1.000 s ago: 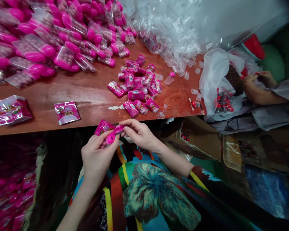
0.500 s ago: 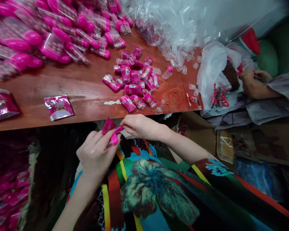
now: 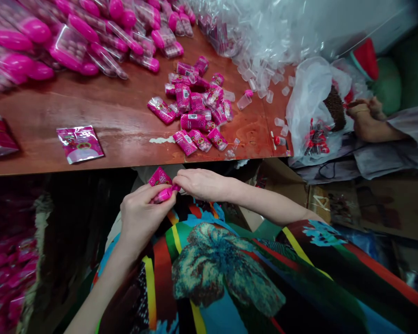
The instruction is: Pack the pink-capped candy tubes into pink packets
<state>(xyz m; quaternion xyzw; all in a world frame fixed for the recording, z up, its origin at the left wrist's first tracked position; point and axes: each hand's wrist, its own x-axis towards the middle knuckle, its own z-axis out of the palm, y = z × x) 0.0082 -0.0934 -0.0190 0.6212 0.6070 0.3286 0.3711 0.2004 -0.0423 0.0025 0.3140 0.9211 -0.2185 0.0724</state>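
Across the reddish-brown worktop [image 3: 125, 106], wrapped pink packs [image 3: 193, 121] lie near the front edge, and a flat printed sachet [image 3: 81, 144] rests farther left along it. Just off that edge, the left hand [image 3: 141, 211] pinches a pink-capped container [image 3: 163, 195], a printed pink packet [image 3: 160, 176] showing beyond its fingers. The right hand [image 3: 202, 184] meets the container's pink end, fingers bunched; whether they grip or merely press, I can't make out. Handling that end looks like the step in hand; the next move calls for a steady left pinch and fine right fingertip control

Dim light, pale glare on the tabletop [image 3: 125, 118], deep shadow beneath, lower-left heap [image 3: 12, 278] apparently blurred
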